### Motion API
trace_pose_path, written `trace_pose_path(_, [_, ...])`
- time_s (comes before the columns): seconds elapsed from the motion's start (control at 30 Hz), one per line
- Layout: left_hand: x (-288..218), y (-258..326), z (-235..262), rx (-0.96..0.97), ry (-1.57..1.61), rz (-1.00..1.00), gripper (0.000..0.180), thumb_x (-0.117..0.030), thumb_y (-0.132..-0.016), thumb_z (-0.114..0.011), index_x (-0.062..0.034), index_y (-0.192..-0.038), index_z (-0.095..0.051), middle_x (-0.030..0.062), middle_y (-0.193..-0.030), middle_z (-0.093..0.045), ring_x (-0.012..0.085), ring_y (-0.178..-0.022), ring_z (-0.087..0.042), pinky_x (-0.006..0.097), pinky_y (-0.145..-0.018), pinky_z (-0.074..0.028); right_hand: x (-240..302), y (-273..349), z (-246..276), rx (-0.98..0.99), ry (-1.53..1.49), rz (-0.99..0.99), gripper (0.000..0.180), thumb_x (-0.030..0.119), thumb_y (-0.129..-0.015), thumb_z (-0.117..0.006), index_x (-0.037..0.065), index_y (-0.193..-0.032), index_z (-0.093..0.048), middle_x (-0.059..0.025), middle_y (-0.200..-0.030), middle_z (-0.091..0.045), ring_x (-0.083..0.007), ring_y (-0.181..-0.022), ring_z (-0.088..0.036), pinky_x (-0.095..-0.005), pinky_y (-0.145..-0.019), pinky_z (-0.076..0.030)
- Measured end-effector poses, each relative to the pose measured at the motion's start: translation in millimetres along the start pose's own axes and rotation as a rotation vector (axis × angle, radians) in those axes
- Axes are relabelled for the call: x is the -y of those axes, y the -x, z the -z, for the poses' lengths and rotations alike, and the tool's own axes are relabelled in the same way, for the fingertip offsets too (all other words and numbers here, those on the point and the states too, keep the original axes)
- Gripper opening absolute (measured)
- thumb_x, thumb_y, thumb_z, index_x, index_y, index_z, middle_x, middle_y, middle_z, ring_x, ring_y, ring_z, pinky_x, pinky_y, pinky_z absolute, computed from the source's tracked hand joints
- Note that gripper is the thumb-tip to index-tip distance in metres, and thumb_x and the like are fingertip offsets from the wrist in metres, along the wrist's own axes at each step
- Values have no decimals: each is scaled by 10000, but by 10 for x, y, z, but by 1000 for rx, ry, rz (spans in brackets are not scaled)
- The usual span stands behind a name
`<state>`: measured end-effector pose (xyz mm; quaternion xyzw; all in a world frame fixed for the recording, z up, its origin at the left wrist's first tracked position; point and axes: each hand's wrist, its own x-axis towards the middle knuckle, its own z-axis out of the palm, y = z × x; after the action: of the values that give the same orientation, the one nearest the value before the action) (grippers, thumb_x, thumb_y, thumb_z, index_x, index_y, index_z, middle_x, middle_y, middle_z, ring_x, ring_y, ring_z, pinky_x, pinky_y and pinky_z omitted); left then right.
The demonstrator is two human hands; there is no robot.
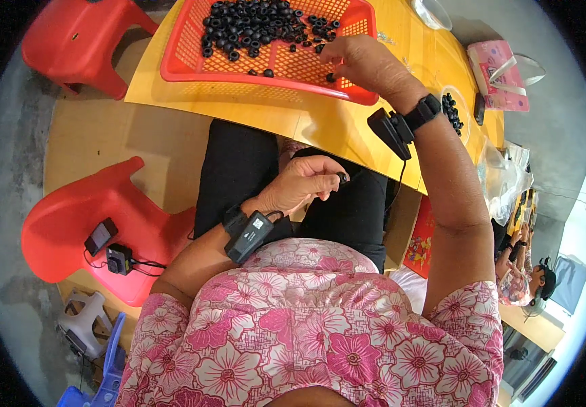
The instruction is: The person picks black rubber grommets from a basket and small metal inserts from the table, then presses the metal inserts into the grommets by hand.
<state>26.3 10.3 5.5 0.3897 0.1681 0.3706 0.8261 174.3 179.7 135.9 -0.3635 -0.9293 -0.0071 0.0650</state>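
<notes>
While the left hand (pixel 299 184) pinches one black bead (pixel 343 178) between thumb and fingertip above the lap, the right hand (pixel 369 64) reaches into the right end of the red basket (pixel 175 51) on the counter (pixel 252 103). Its fingers curl downward just beside a loose bead (pixel 331 77); whether they grip anything, I cannot tell. A pile (pixel 252 26) lies toward the basket's far side, and more beads fill a clear bowl (pixel 465 129). The step in hand looks like picking out single beads; the next move probably calls for a light pinch.
</notes>
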Motion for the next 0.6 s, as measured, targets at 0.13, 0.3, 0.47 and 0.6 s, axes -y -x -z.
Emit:
trace_pose_path(0.13, [-17,7,5,-7,-4,-9,215,-220,-879,-630,-49,-1007,-620,-13,-777,-570,63,-682,-534,195,-620,-448,-1,-68,-46,87,74,-10,196,47,-766,-620,60,-958,-652,-136,-883,-658,-312,-817,-633,-365,-723,-512])
trace_pose_path(0.3, [-20,37,-10,1,3,16,196,-196,-882,-625,-46,-1007,-623,-11,-792,-577,58,-679,-534,189,-623,-451,-5,-152,-119,-111,-9,18,208,59,-787,-602,66,-994,-624,-142,-869,-628,-324,-832,-617,-374,-734,-504])
trace_pose_path(0.47, [-48,41,-7,-5,12,11,195,-198,-880,-627,-48,-1004,-626,-16,-802,-577,54,-686,-531,185,-621,-442,72,-364,-184,-215,-29,153,223,47,-778,-604,72,-998,-629,-128,-929,-618,-317,-865,-611,-379,-767,-501])
trace_pose_path(0.6, [-75,51,-13,-12,16,29,205,-202,-875,-635,-43,-1003,-625,-16,-808,-576,54,-694,-528,190,-628,-443,140,-474,-237,-136,10,142,243,38,-757,-623,69,-998,-630,-111,-942,-620,-308,-874,-612,-375,-785,-504])
